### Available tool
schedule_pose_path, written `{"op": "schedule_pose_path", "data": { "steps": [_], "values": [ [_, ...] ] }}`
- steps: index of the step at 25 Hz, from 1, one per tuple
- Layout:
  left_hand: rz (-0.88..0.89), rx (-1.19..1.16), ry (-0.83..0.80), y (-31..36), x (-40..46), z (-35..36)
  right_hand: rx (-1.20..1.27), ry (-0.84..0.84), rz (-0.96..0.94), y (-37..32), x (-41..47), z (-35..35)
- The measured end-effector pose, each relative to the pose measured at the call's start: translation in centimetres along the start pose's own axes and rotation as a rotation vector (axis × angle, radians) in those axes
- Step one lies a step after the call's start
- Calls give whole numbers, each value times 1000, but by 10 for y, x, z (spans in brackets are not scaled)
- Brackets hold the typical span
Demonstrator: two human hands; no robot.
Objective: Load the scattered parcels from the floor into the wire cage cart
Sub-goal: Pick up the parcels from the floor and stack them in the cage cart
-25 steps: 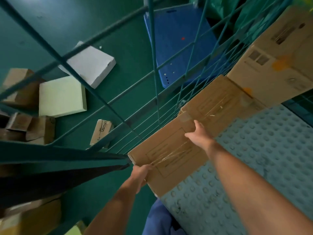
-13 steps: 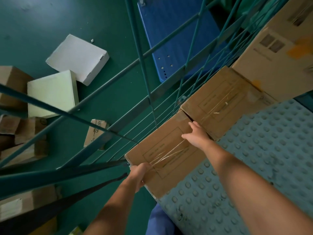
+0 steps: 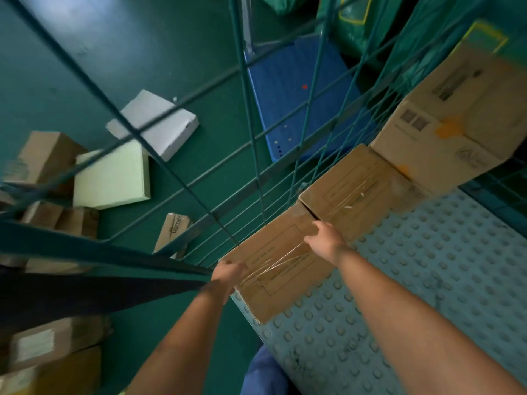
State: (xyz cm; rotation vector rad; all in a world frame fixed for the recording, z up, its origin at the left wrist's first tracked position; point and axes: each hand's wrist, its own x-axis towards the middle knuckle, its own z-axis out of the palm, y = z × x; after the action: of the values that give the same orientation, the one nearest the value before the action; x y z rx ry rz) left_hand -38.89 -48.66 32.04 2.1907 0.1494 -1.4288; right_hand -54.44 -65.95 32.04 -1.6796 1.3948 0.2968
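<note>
Head view. Both hands on one brown cardboard parcel (image 3: 273, 263), lying flat on the studded floor of the wire cage cart (image 3: 427, 280) and pressed against the green wire side wall (image 3: 256, 178). Left hand (image 3: 228, 276) curled over the near corner at the cart's open edge; right hand (image 3: 325, 240) laid over the far top edge, fingers bent down into the seam beside the next parcel (image 3: 359, 189).

Compared with half a second and a second ago: almost no shift of the parcel itself, same spot against the wire, same grips, only the head swinging. Judged from that, placement all but finished, just a last squaring-up against its neighbour; release probably next, then back to the floor for more.

Still outside the cage on the green floor: a flat white box (image 3: 155, 124), a pale green square box (image 3: 112, 178), a small brown carton with print (image 3: 172, 233), several blurred brown cartons (image 3: 42, 158) at far left. Plenty left to load.

Materials: matte corrugated card, glossy clear tape wrinkled across the lids, printed rectangles faint under it. A bigger, taller carton (image 3: 450, 124) with orange smudges at the row's far end. Cart floor a pale blue-grey plastic, rows of round studs, slightly scuffed. Thin painted steel rods for the cage. A blue perforated panel (image 3: 291, 101) beyond the wire.
</note>
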Motion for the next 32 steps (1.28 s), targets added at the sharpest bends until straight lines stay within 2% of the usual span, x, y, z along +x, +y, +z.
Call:
{"op": "schedule_pose_path", "data": {
  "steps": [7, 14, 19, 25, 32],
  "values": [
    [144, 47, 27, -17, -142, -37, -5, -80, -25, -27, -126, -22],
    [125, -35, 147, -88, -228, -95, -135, -229, -152, -54, -219, 10],
    [70, -208, 225, -160, -256, -160, -332, -333, -316, -106, -262, 74],
    [-7, -455, 369, -262, -270, -260, -586, -405, -542, -202, -317, 177],
    [-63, -642, 411, -365, -270, -378, -725, -463, -656, -299, -377, 306]
  ]
}}
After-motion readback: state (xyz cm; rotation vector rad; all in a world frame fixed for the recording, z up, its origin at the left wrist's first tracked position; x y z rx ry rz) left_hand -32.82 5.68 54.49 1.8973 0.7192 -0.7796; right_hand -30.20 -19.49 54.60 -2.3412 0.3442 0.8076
